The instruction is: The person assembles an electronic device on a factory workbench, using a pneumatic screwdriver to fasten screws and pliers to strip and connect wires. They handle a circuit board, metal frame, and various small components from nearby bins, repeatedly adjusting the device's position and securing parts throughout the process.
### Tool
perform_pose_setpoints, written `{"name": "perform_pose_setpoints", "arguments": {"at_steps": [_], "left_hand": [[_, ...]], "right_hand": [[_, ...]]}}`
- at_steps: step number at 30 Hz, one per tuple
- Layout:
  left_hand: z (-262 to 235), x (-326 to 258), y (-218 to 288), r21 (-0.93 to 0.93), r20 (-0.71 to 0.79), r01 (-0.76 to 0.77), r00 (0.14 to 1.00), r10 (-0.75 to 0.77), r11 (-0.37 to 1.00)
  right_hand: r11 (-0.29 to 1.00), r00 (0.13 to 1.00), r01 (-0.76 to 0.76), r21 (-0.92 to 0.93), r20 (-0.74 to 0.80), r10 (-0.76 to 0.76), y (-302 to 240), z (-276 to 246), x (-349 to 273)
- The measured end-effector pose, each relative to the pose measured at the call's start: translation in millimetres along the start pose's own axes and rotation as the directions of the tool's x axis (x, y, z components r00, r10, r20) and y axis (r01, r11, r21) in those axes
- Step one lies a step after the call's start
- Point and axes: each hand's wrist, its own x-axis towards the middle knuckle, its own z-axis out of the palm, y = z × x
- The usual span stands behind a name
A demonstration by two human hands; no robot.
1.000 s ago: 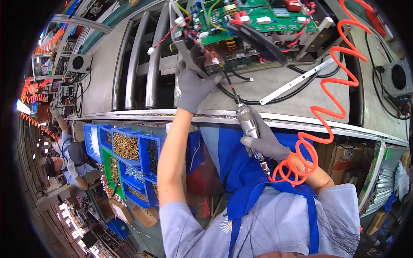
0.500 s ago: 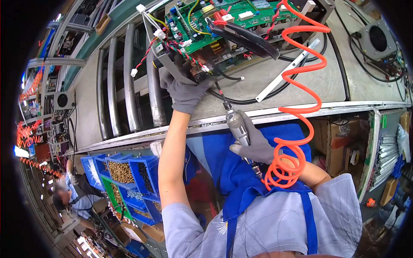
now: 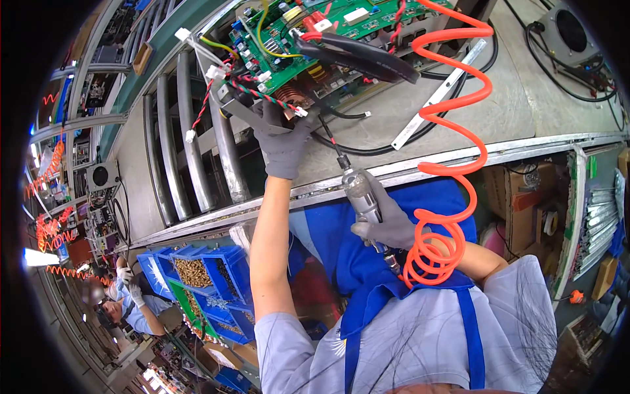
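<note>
In my gloved right hand (image 3: 390, 217) is a grey pneumatic screwdriver (image 3: 359, 194), its fingers wrapped round the body. The long bit points up and away toward the unit, near the fingers of my left hand (image 3: 285, 144). That gloved left hand reaches to the near side of an electronic unit with a green circuit board (image 3: 348, 29). Its fingers are partly hidden by a metal bracket (image 3: 246, 115) and wires, so what they grip cannot be made out. Twisted red wires with white connectors (image 3: 300, 111) hang just above it. A coiled orange air hose (image 3: 453, 164) runs up from the screwdriver.
Metal rollers (image 3: 191, 141) lie left of the unit. A white metal strip (image 3: 433, 102) and black cable rest on the bench. Blue bins (image 3: 223, 269) of screws stand below its edge. A boxed fan (image 3: 567, 36) is far right. Another person (image 3: 134, 305) works at lower left.
The view has shifted slightly, and the unit appears a little further left and up. My left hand has moved slightly relative to the unit; my right hand still holds the screwdriver. The other person's hands have risen.
</note>
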Motion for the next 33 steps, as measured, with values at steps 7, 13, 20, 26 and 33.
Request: {"name": "perform_pose_setpoints", "arguments": {"at_steps": [7,13,20,26,33], "left_hand": [[-4,-3,10,-0.316,0.127,0.161,0.984,-0.127,0.935],[-5,-7,1,-0.101,0.118,0.303,0.949,-0.291,0.948],[-1,-9,-4,-0.082,0.080,0.230,0.971,-0.224,0.970],[0,-11,-11,-0.070,0.059,0.166,0.985,-0.162,0.984],[-7,-6,-16,-0.049,0.124,0.072,0.990,-0.066,0.996]], "right_hand": [[0.994,1.000,0.004,0.109,0.022,-0.006,-6,2,-1],[0.997,1.000,-0.022,0.079,-0.020,0.024,-9,6,1],[0.991,0.992,0.123,0.059,-0.021,-0.122,2,0,5],[0.993,0.993,0.115,0.016,-0.034,-0.115,8,0,9],[0.999,0.999,0.032,0.012,-0.023,-0.032,-2,1,8]]}}
